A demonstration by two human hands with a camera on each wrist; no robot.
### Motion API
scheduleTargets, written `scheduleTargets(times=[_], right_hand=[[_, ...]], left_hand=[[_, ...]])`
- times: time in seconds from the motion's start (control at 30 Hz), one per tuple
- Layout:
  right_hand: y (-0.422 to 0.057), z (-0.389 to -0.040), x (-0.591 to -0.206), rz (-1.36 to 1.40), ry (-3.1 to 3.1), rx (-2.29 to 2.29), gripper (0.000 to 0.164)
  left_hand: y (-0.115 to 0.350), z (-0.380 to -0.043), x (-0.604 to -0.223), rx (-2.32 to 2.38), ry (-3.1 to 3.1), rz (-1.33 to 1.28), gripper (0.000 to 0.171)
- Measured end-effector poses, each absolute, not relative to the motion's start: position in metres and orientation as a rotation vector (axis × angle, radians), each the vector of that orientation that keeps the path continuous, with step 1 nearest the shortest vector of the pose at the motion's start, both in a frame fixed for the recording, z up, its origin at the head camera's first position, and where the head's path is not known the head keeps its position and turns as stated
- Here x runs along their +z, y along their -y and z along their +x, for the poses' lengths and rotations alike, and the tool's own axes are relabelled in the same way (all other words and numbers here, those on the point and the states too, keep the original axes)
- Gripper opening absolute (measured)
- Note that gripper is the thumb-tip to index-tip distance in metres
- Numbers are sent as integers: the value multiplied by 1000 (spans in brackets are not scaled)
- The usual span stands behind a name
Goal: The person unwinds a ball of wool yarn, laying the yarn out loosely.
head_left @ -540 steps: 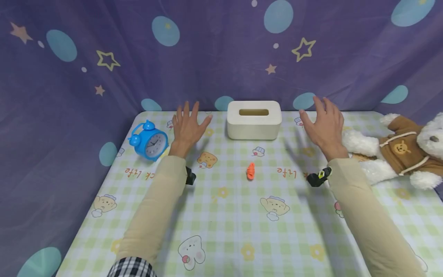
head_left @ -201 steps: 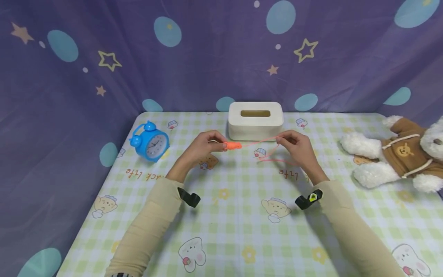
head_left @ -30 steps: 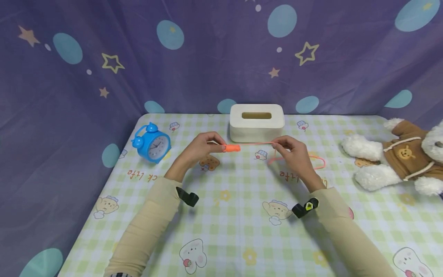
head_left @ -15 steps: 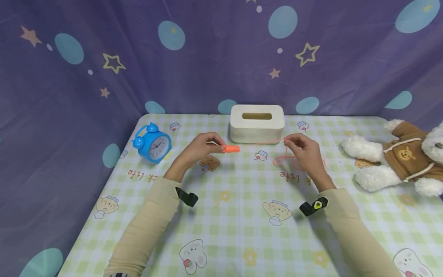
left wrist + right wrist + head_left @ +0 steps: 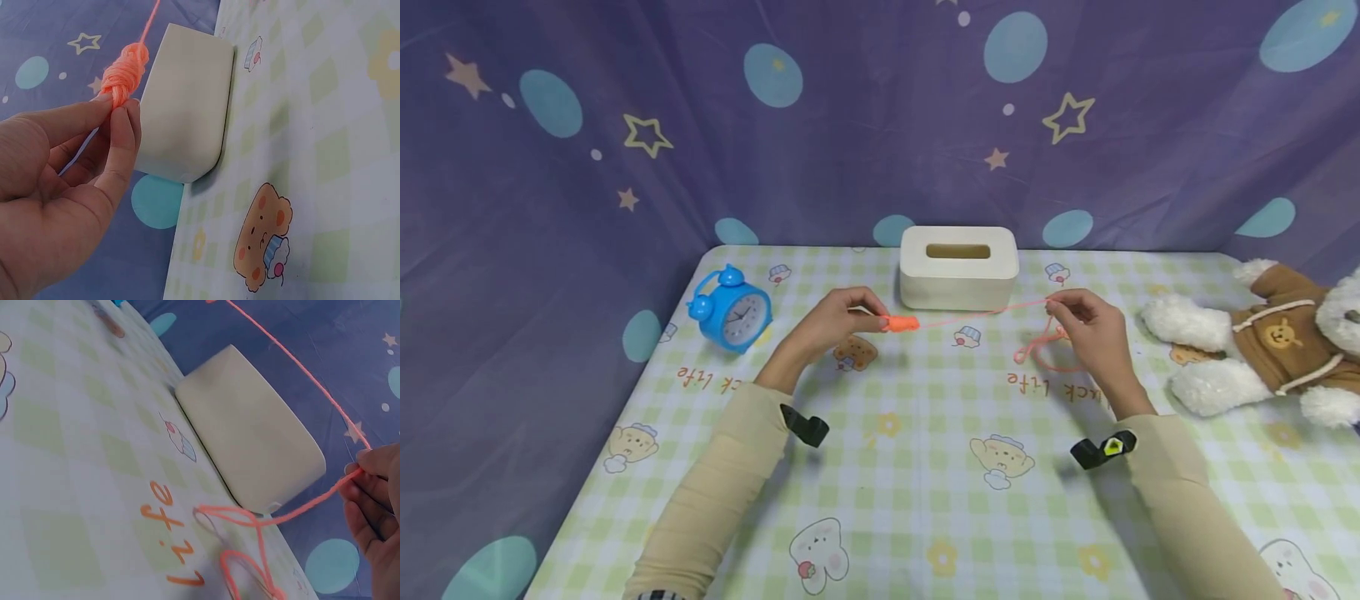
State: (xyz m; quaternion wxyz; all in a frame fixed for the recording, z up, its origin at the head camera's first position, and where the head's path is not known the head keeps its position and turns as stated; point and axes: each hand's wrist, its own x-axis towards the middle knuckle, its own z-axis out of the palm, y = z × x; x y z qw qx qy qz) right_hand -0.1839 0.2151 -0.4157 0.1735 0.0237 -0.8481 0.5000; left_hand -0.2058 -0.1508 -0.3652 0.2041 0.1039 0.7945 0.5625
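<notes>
My left hand (image 5: 838,321) pinches one end of a small orange bundle of wound yarn (image 5: 124,74) between thumb and fingertips, raised above the table. From the bundle's other end a single strand of yarn (image 5: 977,314) runs taut to the right. My right hand (image 5: 1092,333) pinches that strand between thumb and fingers, at about the same height. Below the right hand, slack loops of unwound yarn (image 5: 240,515) hang down and lie on the tablecloth, partly behind the hand in the head view.
Behind the strand stands a white tissue box (image 5: 958,283) at the table's back edge. A blue alarm clock (image 5: 730,310) is at the left, and a white plush bear (image 5: 1273,333) in a brown hoodie lies at the right. A checked cloth (image 5: 880,517) covers the table.
Over the last second my right hand has moved right, drawing out a longer strand, while my left stays put. Earlier, the bundle lay on the table and both hands were empty.
</notes>
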Motion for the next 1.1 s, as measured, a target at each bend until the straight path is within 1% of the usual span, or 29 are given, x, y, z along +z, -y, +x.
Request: scheduleTargets(times=[0.23,0.5,0.83,1.1], right_hand=[[-229,-185,-416,16,2385,1392,25],[-245,-186,-411,-81,2347,1423,25],[-261,-180,-405,-180,2337,1347,30],[-279,-177,-406,-243,2266,1366,23]], left_hand=[[151,-205,-364,1553,-2232,278,14],[152,-205,-365,1552,-2213,300,16],[153,-204,-364,1535,-2233,321,12],[154,-204,-364,1528,-2237,313,10]])
